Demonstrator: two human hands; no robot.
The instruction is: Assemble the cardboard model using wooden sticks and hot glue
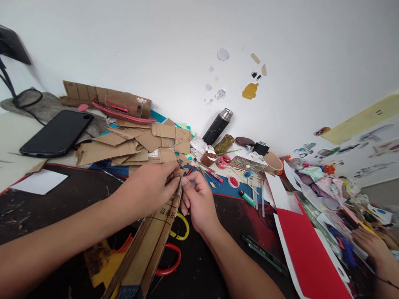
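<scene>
A long folded cardboard strip (152,236) with printed characters runs from the bottom edge up to both hands. My left hand (156,180) is closed on its far end, thumb and fingers pinched together. My right hand (198,197) is closed against the same end from the right, its thumb and forefinger pressed together at the strip's edge. Any small piece between the fingertips is too hidden to tell. Beneath the strip lie scissors with yellow (183,227) and red (174,259) handles, and a yellow piece (106,263).
Cardboard scraps (124,143) pile up behind my hands. A black phone (57,133) lies at the left. Behind stand a black flask (218,126) and small jars. On the right are a cutter (264,254), a red sheet (311,253) and another person's hand (369,245).
</scene>
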